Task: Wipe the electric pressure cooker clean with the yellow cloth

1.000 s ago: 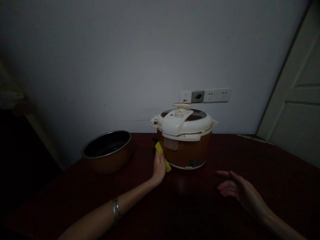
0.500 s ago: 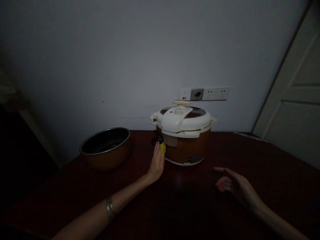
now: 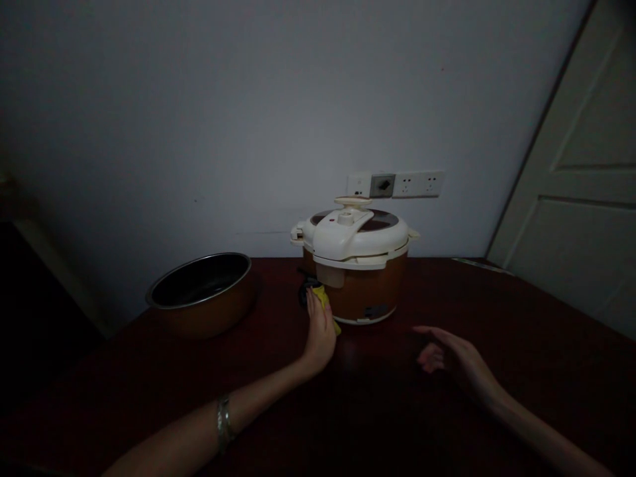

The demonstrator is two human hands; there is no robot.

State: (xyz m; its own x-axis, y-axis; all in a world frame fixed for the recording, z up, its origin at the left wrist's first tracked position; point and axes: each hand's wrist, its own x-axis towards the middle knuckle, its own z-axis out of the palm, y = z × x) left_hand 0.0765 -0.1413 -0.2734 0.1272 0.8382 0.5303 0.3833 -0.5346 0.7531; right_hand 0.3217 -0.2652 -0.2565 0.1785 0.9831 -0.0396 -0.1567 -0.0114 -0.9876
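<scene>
A brown pressure cooker (image 3: 365,291) with a cream lid (image 3: 330,238) stands upright on the dark red table. My left hand (image 3: 320,331) presses a yellow cloth (image 3: 337,327) at the lower left of the cooker's body; the palm side and much of the cloth are hidden. Just beyond those fingertips lies something black (image 3: 304,291), perhaps a coiled cord, too dark to be sure. To the right of the cooker, my right hand (image 3: 460,361) hovers apart from it with nothing in it, index finger stretched out and the other fingers loosely bent.
On the left sits a brown inner pot (image 3: 209,317) with a dark inside and a metal rim. Wall sockets (image 3: 417,184) are behind the cooker, and a pale door (image 3: 571,218) is at the right. The dark red table (image 3: 377,411) reaches back to the wall.
My left hand has slid down and toward me along the cooker's side, and more of the yellow cloth shows. My right hand stays nearly the same. The view has turned slightly right.
</scene>
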